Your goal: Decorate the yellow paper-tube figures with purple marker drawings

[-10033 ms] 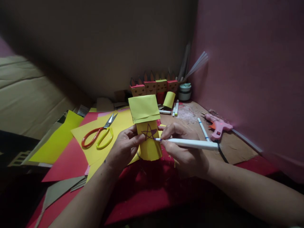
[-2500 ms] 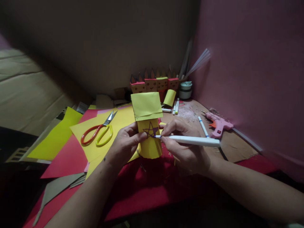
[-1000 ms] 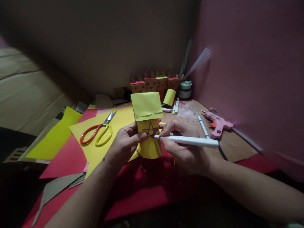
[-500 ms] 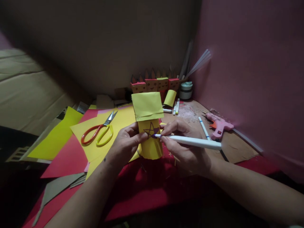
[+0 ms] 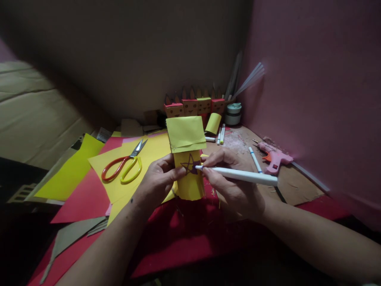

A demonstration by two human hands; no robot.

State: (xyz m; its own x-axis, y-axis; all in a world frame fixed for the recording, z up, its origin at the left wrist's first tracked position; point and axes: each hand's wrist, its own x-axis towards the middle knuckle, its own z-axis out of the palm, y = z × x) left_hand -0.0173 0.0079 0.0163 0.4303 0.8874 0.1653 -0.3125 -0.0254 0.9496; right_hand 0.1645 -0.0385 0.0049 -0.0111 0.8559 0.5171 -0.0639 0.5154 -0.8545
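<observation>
In the middle of the head view, a yellow paper figure [image 5: 190, 186] has a tube-shaped body and a flat, box-like top. A dark star outline is drawn on its body, with purple colouring on the right side. My left hand [image 5: 157, 178] is closed around the figure's left side, its thumb on the front beside the star. Between the fingers of my right hand [image 5: 229, 174] is a white marker [image 5: 244, 175], its tip at the purple part of the star. The right fingertips are close to the figure's right edge.
Scissors [image 5: 131, 161] with red and yellow handles lie on yellow paper [image 5: 104, 161] to the left. A pink glue gun [image 5: 275, 157] and a second marker [image 5: 255, 159] lie at right. Behind stand several cardboard figures [image 5: 190, 107], a yellow paper tube [image 5: 213, 123] and a lidded container [image 5: 233, 115].
The marker tip has shifted slightly right and up over the star, and the purple area looks a little different. The figure has moved very slightly to the right.
</observation>
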